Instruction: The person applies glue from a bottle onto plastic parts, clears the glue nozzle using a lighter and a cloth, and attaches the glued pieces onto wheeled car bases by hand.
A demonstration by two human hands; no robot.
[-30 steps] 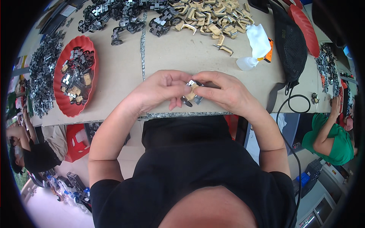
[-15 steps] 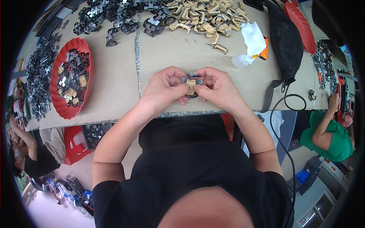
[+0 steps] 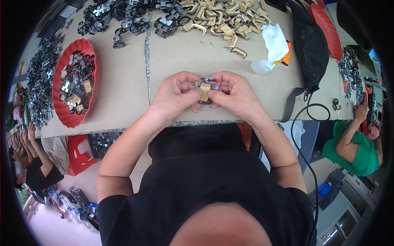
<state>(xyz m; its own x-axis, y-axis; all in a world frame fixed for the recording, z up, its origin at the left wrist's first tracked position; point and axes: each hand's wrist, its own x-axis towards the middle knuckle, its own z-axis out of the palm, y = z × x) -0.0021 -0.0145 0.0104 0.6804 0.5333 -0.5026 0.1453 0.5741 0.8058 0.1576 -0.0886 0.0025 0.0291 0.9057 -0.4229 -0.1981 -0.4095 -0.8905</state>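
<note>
A left hand [image 3: 177,93] and right hand [image 3: 233,95] are holding a tan-topped wheeled part [image 3: 205,92] above the worktop [image 3: 119,82].
Fingers are gripping its opposite sides; a red scalloped bowl [image 3: 74,121] is sitting left.

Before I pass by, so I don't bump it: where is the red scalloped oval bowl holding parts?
In the head view, the bowl sits at left on the beige table, beside the heaped dark parts.
</note>
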